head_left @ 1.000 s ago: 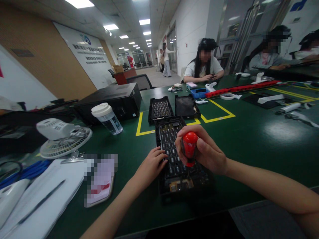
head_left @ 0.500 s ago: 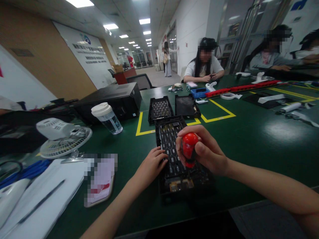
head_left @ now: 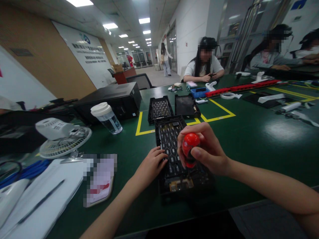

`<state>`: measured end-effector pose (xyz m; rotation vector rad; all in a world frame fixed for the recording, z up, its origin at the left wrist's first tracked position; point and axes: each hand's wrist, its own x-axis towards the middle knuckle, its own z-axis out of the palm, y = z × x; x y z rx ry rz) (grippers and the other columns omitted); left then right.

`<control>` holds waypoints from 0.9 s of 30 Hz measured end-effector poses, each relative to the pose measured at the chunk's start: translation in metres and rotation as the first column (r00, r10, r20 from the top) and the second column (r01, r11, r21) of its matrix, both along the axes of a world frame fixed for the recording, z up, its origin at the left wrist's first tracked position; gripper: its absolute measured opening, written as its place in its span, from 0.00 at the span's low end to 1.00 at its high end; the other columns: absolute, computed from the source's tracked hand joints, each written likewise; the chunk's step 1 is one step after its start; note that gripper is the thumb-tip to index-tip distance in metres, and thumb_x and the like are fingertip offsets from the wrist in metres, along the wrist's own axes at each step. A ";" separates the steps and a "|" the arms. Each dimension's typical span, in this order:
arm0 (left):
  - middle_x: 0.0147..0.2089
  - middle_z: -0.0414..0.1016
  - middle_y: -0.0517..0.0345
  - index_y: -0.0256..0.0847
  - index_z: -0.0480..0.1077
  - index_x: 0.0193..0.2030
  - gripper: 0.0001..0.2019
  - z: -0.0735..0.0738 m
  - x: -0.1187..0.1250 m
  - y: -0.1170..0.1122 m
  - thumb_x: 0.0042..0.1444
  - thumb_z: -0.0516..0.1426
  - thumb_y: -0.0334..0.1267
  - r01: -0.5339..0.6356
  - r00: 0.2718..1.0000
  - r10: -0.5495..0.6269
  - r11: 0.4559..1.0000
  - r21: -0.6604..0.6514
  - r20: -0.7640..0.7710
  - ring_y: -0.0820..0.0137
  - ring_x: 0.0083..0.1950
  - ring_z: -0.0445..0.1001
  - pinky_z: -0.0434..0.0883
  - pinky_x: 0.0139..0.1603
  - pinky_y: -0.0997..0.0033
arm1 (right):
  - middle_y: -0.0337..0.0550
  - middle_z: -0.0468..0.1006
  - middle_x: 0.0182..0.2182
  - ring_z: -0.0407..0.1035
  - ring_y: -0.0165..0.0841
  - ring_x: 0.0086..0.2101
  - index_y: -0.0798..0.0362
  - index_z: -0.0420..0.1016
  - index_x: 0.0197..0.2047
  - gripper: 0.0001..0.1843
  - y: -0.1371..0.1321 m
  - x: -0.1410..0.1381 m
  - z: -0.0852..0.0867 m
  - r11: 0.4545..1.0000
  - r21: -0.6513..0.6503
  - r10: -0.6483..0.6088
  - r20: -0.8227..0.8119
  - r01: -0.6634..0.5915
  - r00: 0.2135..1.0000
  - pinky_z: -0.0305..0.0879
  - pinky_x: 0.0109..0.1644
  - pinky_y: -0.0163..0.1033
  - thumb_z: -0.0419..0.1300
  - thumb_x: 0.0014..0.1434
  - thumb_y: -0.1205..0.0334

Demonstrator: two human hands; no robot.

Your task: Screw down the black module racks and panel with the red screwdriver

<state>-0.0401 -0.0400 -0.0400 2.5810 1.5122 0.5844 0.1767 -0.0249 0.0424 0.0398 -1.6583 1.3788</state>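
Note:
In front of me on the green table lies a black casing [head_left: 173, 151] with rows of oval cells and a gold-brown part near its close end. My right hand [head_left: 208, 149] is closed round the red and black handle of a screwdriver [head_left: 190, 143], held upright over the casing's right side. The screwdriver's tip is hidden beneath the handle and hand. At the casing's left edge rests my left hand [head_left: 153, 164], its fingers stretched out flat and holding nothing.
Two more black casings [head_left: 160, 109] lie beyond, by yellow tape lines. To the left are a water cup [head_left: 106, 118], a white fan [head_left: 63, 137], a phone [head_left: 102, 181] and a clipboard with paper [head_left: 47, 196]. A co-worker [head_left: 204, 63] sits across the table.
My right thumb has shifted across the screwdriver's handle and the handle has turned and tilted slightly. My left hand has stayed on the casing. In the background, a walking person has moved a little.

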 end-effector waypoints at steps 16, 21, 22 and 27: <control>0.49 0.74 0.51 0.38 0.73 0.45 0.09 0.002 0.002 0.000 0.60 0.54 0.33 0.003 1.000 -0.004 1.000 0.021 0.009 0.60 0.59 0.65 0.66 0.60 0.53 | 0.40 0.71 0.38 0.70 0.26 0.28 0.47 0.57 0.49 0.19 -0.003 -0.003 0.003 0.975 0.151 -0.157 -0.034 0.160 0.987 0.69 0.25 0.33 0.59 0.58 0.70; 0.49 0.74 0.51 0.39 0.73 0.44 0.08 0.002 0.003 -0.001 0.59 0.55 0.32 -0.017 1.000 0.017 0.999 0.046 -0.008 0.58 0.58 0.66 0.68 0.58 0.53 | 0.37 0.72 0.35 0.71 0.26 0.29 0.47 0.56 0.45 0.20 -0.006 -0.005 0.005 0.961 0.163 -0.222 -0.035 0.225 0.974 0.68 0.26 0.31 0.61 0.55 0.72; 0.49 0.74 0.51 0.39 0.73 0.44 0.08 0.002 0.003 -0.001 0.59 0.55 0.32 -0.016 1.000 0.016 0.999 0.051 -0.007 0.58 0.58 0.66 0.68 0.58 0.53 | 0.37 0.72 0.34 0.71 0.26 0.29 0.47 0.55 0.45 0.20 -0.006 -0.006 0.005 0.963 0.153 -0.219 -0.040 0.222 0.975 0.68 0.26 0.31 0.61 0.55 0.72; 0.49 0.74 0.52 0.40 0.73 0.43 0.08 -0.003 0.000 0.000 0.59 0.55 0.34 -0.004 1.000 0.003 0.998 0.063 0.009 0.59 0.58 0.66 0.69 0.57 0.54 | 0.35 0.72 0.33 0.68 0.22 0.23 0.47 0.56 0.45 0.21 -0.005 -0.010 0.003 0.965 0.122 -0.228 -0.060 0.234 0.972 0.67 0.23 0.29 0.61 0.54 0.73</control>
